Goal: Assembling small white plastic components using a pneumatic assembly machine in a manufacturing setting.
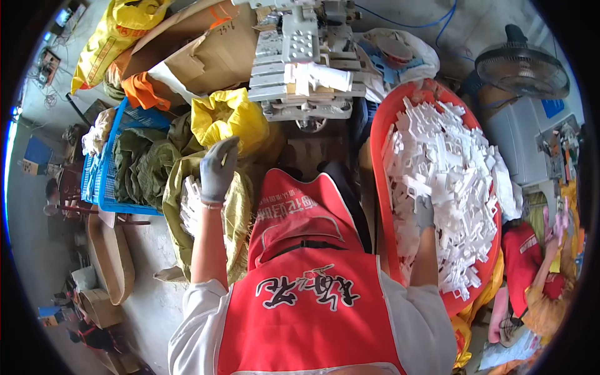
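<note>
My left hand (pixel 219 169), in a grey glove, is raised above an open olive woven sack (pixel 236 215). Its fingers are stretched upward and slightly curved, and nothing shows in them. White plastic pieces (pixel 190 206) lie in that sack beside my left wrist. At the right, my gloved right hand (pixel 425 212) reaches into a big red tub (pixel 379 159) heaped with white plastic parts (pixel 450 156). The fingers there are closed around a pistol-shaped white plastic part (pixel 417 185), though the fingertips are partly hidden.
Ahead stands a metal machine (pixel 306 47) with a white piece (pixel 328 77) on it. A yellow sack (pixel 228 122), a blue crate (pixel 109 181) of dark cloth and a cardboard box (pixel 212 50) fill the left. A fan (pixel 524 67) and another person (pixel 525 269) are at right.
</note>
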A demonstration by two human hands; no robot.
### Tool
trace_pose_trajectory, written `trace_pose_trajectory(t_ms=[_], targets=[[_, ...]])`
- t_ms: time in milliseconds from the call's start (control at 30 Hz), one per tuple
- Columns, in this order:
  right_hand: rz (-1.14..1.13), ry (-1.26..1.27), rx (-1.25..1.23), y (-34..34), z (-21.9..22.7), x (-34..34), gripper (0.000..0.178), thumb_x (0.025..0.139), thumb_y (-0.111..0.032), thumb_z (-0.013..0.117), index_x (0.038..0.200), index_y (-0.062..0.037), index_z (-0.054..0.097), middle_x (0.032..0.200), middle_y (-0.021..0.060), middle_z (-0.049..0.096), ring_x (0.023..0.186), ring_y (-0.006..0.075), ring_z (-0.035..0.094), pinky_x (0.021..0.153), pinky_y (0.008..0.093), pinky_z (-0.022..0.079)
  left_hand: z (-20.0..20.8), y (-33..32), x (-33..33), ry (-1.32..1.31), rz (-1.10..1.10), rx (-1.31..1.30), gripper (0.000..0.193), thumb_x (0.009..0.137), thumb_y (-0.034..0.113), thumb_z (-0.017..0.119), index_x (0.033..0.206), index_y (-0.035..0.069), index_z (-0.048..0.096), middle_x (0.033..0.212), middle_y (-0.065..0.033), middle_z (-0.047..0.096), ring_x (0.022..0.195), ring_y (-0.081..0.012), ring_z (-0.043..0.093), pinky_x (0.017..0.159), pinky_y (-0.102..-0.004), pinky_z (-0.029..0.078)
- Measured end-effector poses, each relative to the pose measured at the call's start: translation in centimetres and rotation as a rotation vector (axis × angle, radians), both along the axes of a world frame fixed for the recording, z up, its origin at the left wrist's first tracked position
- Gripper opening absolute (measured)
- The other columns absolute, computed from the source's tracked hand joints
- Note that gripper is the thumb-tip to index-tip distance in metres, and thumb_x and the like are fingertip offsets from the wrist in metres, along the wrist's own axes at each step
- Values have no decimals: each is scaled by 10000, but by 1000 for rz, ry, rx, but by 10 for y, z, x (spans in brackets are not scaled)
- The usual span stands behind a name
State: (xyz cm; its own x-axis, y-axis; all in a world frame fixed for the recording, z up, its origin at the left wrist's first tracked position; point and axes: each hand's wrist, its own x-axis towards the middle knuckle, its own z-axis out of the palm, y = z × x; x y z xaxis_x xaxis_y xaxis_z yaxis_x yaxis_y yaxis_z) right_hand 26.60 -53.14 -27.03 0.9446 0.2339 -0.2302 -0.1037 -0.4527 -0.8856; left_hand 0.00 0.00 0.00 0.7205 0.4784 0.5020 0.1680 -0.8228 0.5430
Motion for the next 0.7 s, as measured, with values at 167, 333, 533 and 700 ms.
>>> trace_pose_trajectory(t_ms=[167, 333, 533, 700], targets=[[-90, 414, 698, 27, 52, -30, 416, 941, -457, 436, 1210, -145, 494, 845, 25, 595, 619, 157, 572, 542, 290, 471, 60, 3, 55, -68, -98, 72, 221, 821, 96, 595, 1027, 34, 647, 991, -141, 655, 928, -297, 622, 812, -335, 485], [-138, 394, 866, 53, 118, -53, 387, 963, -401, 419, 1204, -113, 513, 916, 18, 594, 758, 143, 571, 641, 287, 474, 74, 15, 120, -67, -299, 222, 353, 781, 89, 636, 1126, 38, 583, 1095, -163, 610, 1008, -325, 589, 844, -361, 473], [-78, 227, 1213, 75, 142, -42, 332, 947, -214, 484, 1245, -70, 469, 1197, 76, 530, 1065, 191, 516, 949, 345, 421, 82, 21, 154, 59, -378, 102, 348, 744, 115, 675, 1071, 35, 585, 987, -160, 625, 913, -325, 601, 791, -367, 480], [62, -128, 861, 159, 248, -15, 363, 959, -106, 431, 1306, -3, 399, 1261, 79, 474, 1159, 171, 457, 1012, 321, 358, 79, 14, 142, -1, -312, -95, 333, 731, 137, 697, 1026, 33, 583, 932, -151, 632, 854, -316, 615, 744, -365, 490]])
